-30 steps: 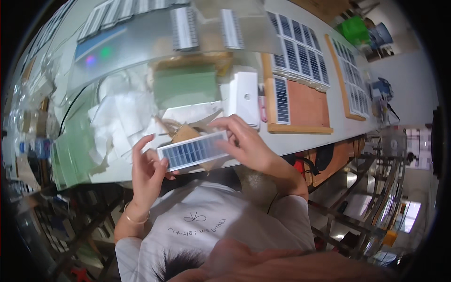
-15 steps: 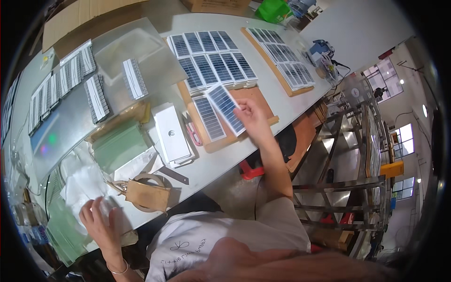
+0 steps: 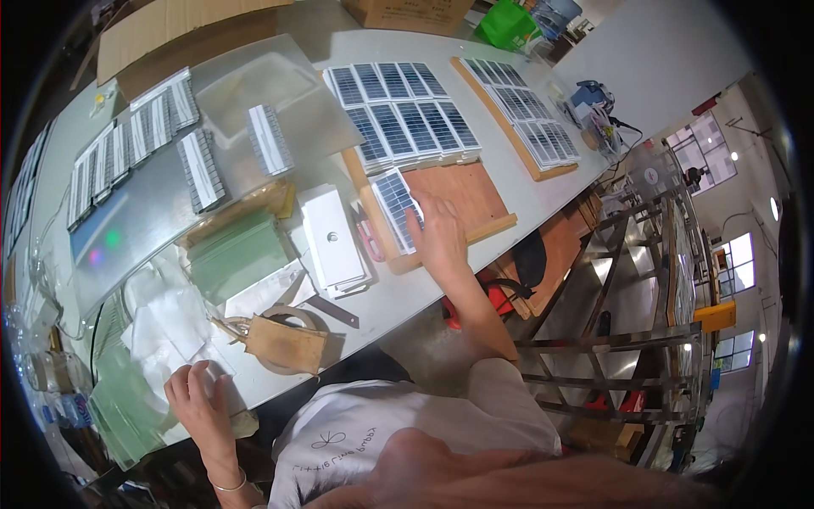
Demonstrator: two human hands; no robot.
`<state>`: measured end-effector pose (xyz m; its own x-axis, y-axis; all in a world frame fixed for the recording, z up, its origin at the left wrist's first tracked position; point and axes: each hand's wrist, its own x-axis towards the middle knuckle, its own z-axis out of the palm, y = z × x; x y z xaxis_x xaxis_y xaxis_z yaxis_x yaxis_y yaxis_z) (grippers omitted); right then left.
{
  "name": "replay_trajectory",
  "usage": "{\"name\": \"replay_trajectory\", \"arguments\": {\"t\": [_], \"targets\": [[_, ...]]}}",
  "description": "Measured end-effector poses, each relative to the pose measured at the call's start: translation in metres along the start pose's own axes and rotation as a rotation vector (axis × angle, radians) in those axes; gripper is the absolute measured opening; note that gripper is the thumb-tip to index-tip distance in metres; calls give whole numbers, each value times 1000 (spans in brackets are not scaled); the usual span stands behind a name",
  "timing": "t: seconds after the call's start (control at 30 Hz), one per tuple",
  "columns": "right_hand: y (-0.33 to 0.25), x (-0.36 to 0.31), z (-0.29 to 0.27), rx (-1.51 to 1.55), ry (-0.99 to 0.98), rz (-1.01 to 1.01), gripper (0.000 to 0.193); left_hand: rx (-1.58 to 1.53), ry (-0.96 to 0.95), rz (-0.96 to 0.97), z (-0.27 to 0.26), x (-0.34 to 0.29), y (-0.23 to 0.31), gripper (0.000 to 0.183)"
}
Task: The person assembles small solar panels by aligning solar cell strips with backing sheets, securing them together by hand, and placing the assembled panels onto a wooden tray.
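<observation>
A small solar panel [image 3: 393, 202], dark blue cells in a white frame, lies at the near left corner of a wood-edged board [image 3: 462, 191]. My right hand [image 3: 441, 240] is at its right edge, fingertips and thumb closed against it. Behind it, rows of like panels [image 3: 405, 123] are stacked on the same board. My left hand [image 3: 202, 405] rests at the near left of the table, fingers loosely bent and apart with nothing in them. Beside its fingertips lie crumpled white sheets [image 3: 170, 327].
Left of the board are a pink-handled cutter [image 3: 370, 242], a stack of white plates [image 3: 332, 240], a metal ruler [image 3: 333, 311], a tape roll with brown card [image 3: 287, 343] and green sheets [image 3: 237, 259]. Another panel-covered board [image 3: 519, 110] stands far right. A metal rack [image 3: 610, 339] is at the right.
My right hand has brought the tilted panel left and down, squaring it over the panel at the board's corner. The left hand stays by the white sheets. The whole view has shifted slightly.
</observation>
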<state>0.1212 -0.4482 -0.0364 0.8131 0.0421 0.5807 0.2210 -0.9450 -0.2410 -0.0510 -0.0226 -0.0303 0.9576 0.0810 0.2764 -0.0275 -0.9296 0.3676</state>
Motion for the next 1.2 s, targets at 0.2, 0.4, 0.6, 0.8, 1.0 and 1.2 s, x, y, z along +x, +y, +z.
{"name": "replay_trajectory", "arguments": {"t": [0.2,0.4,0.6,0.8,1.0,1.2], "targets": [[2,-4,2,-233,-249,112,22,-88,-16,36,-9,-3,2,46],[-70,34,-25,-140,33,-150,39,-46,170,42,-21,4,-14,41],[-191,62,39,438,-465,-797,51,51,101,182,-10,65,-5,52],[-197,77,54,569,-554,-829,37,27,68,179,15,73,-18,26],[-188,73,-25,1200,-984,-143,68,-271,300,81,-33,59,-12,13],[-172,27,-7,917,-1105,-327,67,-855,292,-90,-50,59,-25,4]]}}
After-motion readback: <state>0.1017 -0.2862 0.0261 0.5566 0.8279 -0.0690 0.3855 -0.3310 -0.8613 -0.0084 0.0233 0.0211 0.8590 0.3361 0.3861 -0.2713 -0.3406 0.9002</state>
